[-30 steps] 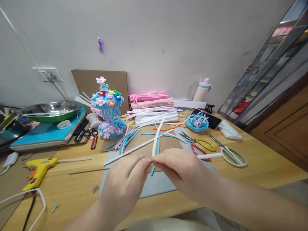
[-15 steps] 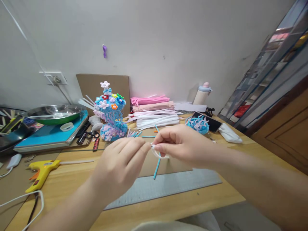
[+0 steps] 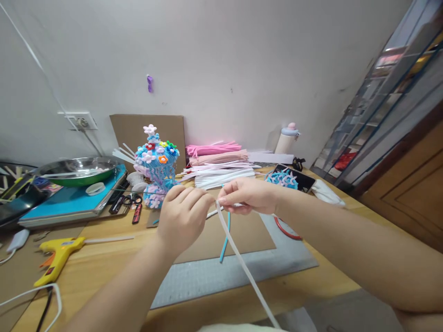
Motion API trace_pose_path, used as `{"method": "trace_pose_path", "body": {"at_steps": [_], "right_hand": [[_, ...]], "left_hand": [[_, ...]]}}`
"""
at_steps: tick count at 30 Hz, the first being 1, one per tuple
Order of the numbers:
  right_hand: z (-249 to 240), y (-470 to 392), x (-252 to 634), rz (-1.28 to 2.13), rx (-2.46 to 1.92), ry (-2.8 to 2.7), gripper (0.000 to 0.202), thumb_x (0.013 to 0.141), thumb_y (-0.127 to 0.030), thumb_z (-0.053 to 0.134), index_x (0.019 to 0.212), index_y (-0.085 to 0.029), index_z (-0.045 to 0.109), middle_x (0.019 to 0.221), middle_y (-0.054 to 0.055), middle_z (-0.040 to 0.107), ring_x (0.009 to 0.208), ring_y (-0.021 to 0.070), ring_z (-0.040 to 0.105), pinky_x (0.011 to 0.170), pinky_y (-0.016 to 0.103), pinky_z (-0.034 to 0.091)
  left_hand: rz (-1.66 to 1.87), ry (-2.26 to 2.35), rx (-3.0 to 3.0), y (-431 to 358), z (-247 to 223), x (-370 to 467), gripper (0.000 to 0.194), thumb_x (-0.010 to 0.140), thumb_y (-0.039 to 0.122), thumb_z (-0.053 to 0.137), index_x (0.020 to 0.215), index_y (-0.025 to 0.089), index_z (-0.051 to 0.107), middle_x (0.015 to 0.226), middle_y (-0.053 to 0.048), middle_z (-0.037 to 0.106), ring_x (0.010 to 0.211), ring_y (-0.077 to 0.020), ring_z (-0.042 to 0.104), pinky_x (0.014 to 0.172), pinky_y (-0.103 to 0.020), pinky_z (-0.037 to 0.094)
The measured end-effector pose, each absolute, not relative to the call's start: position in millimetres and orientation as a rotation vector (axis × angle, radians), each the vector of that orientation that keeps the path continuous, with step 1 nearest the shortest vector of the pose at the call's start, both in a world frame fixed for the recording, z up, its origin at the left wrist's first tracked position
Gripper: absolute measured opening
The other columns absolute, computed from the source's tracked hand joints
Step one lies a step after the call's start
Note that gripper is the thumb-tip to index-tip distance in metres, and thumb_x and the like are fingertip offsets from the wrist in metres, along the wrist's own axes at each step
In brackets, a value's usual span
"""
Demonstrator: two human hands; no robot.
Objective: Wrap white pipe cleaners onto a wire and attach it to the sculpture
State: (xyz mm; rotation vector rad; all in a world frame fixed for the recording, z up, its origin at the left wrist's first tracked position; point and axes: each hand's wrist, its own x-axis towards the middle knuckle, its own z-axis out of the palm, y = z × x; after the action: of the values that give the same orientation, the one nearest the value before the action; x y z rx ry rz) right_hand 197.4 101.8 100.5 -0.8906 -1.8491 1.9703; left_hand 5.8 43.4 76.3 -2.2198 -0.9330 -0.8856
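My left hand (image 3: 187,214) is closed, its back toward me, around a thin dark wire (image 3: 145,191) that runs out to the left. Its fingertips meet those of my right hand (image 3: 244,196), which pinches a white pipe cleaner (image 3: 244,265). One long end of that pipe cleaner hangs down toward me, past the table edge. Where it meets the wire is mostly hidden by my fingers. Under the hands lies a cardboard sheet (image 3: 256,235) with a blue pipe cleaner (image 3: 224,249) on it.
A yellow glue gun (image 3: 60,258) lies at left, near scissors (image 3: 132,199) and a metal bowl (image 3: 78,168). A flower-covered blue pipe-cleaner piece (image 3: 157,161) stands behind my left hand. Pipe-cleaner bundles (image 3: 221,159), a bottle (image 3: 286,140) and a phone (image 3: 304,180) line the back.
The white pipe cleaner was curled in a small loop by my right fingers; now its long end hangs straight down toward me. The wire has risen with my left hand.
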Motion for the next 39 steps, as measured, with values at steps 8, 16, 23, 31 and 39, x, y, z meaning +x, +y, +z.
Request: {"method": "trace_pose_path", "body": {"at_steps": [8, 16, 23, 31, 39], "right_hand": [[63.8, 119.4, 193.8, 1.905, -0.997, -1.743, 0.022, 0.066, -0.034, 0.065, 0.070, -0.015, 0.055, 0.052, -0.006, 0.050, 0.034, 0.0023, 0.028, 0.035, 0.017, 0.012], [45.2, 118.3, 185.4, 1.640, -1.069, -1.909, 0.020, 0.073, -0.035, 0.058, 0.072, -0.015, 0.056, 0.053, -0.004, 0.051, 0.037, 0.0047, 0.032, 0.037, 0.019, 0.019], [40.5, 83.9, 179.2, 0.935, -0.994, -2.244, 0.012, 0.080, -0.019, 0.054, 0.072, -0.015, 0.063, 0.063, 0.001, 0.060, 0.059, 0.0120, 0.051, 0.056, 0.023, 0.033], [26.0, 32.3, 188.6, 0.060, -0.611, -2.508, 0.019, 0.086, -0.012, 0.043, 0.086, -0.015, 0.062, 0.076, 0.007, 0.064, 0.070, 0.0178, 0.056, 0.062, 0.028, 0.035], [25.2, 25.7, 190.4, 0.952, -0.862, -2.069, 0.020, 0.087, -0.030, 0.053, 0.075, -0.016, 0.062, 0.063, 0.000, 0.059, 0.059, 0.0120, 0.052, 0.055, 0.023, 0.037]], "left_hand": [[-0.866, -1.085, -2.212, 55.8, 45.0, 9.2, 0.018, 0.087, 0.017, 0.054, 0.103, 0.022, 0.061, 0.106, -0.006, 0.068, 0.102, -0.0227, 0.059, 0.090, -0.039, 0.037], [-1.211, -1.008, -2.556, 48.2, 26.4, 12.3, 0.020, 0.088, 0.013, 0.048, 0.096, 0.020, 0.065, 0.095, -0.006, 0.070, 0.092, -0.0152, 0.062, 0.081, -0.029, 0.048], [-1.266, -1.703, -2.520, 49.0, 58.3, 4.4, 0.017, 0.082, 0.026, 0.057, 0.070, 0.018, 0.067, 0.069, -0.001, 0.069, 0.067, -0.0164, 0.062, 0.061, -0.026, 0.044], [-0.989, -2.149, -2.815, 50.3, 58.8, 6.8, 0.027, 0.074, 0.035, 0.060, 0.057, 0.016, 0.066, 0.049, 0.001, 0.063, 0.045, -0.0136, 0.056, 0.042, -0.022, 0.039], [-1.437, -1.361, -1.995, -6.2, 58.5, -6.2, 0.029, 0.075, 0.014, 0.061, 0.100, 0.026, 0.061, 0.092, -0.005, 0.067, 0.088, -0.0236, 0.061, 0.077, -0.040, 0.045]]}}
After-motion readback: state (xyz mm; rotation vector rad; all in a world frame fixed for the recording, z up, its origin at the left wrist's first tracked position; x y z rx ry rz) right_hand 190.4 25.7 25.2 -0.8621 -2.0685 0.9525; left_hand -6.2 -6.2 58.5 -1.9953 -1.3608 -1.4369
